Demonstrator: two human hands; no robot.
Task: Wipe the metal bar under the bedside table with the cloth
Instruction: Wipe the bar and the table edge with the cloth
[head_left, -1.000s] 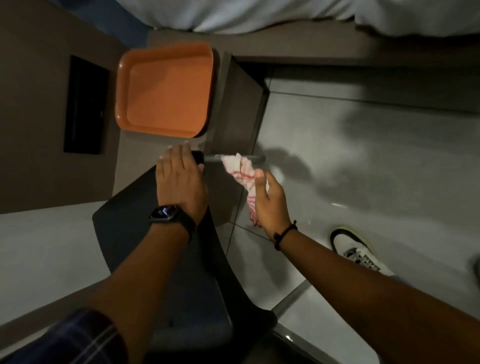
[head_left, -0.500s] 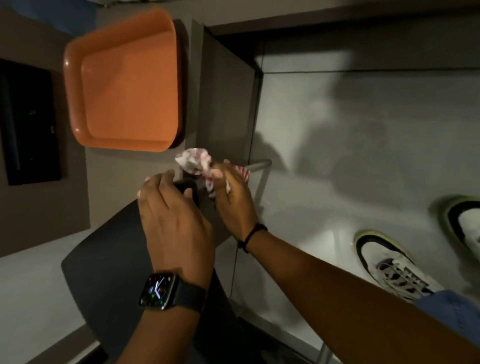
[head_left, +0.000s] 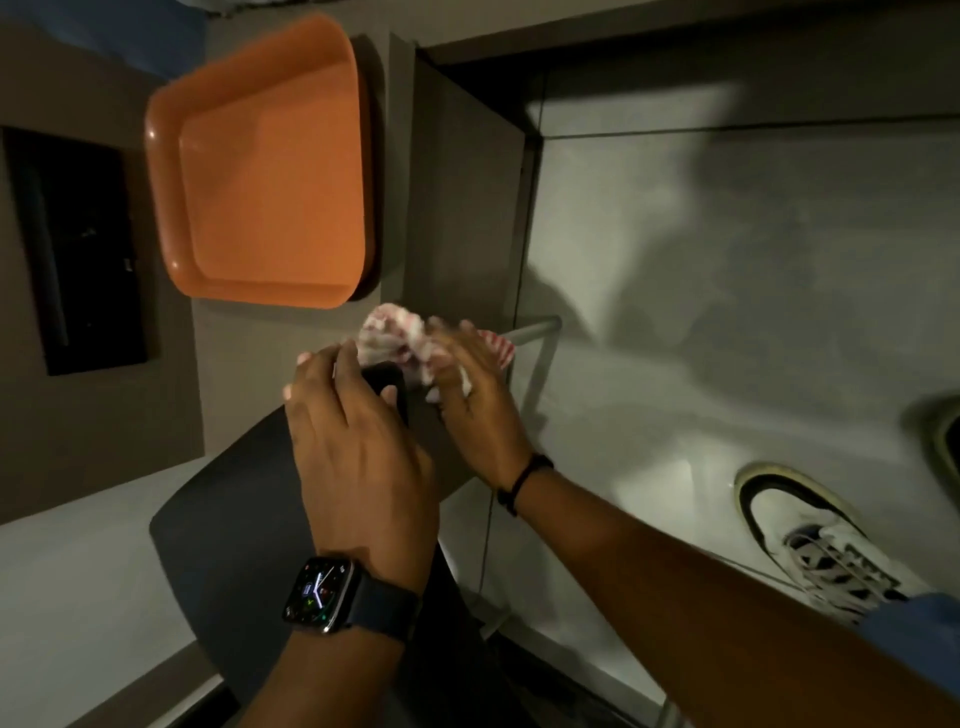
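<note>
Nearest, the left wrist carries a watch (head_left: 321, 592) with a lit face. The left hand (head_left: 358, 441) lies palm down on a dark chair seat (head_left: 234, 519), its fingertips curled over a black edge at the seat's far end. Whether they clamp that edge or only rest on it cannot be told.

Just right of it, the right hand (head_left: 475, 400), with a dark band (head_left: 522, 480) at the wrist, is closed around a bunched red-and-white cloth (head_left: 397, 338). The cloth is blurred, and the fingers under it are hard to make out. It bulges out past the fingertips, on the far and left side of the grip.

The metal bar (head_left: 535, 330) shows only as a short grey stub coming out from the grip's right side. Its long axis runs left to right, tilted slightly up at the right. The rest is hidden under cloth and hand.

Beyond the grip stands the bedside table (head_left: 457, 208), with an orange tray (head_left: 270, 171) on its top. A white shoe (head_left: 810, 540), on the pale floor well off to the right, is partly cut off by a blue trouser leg.
</note>
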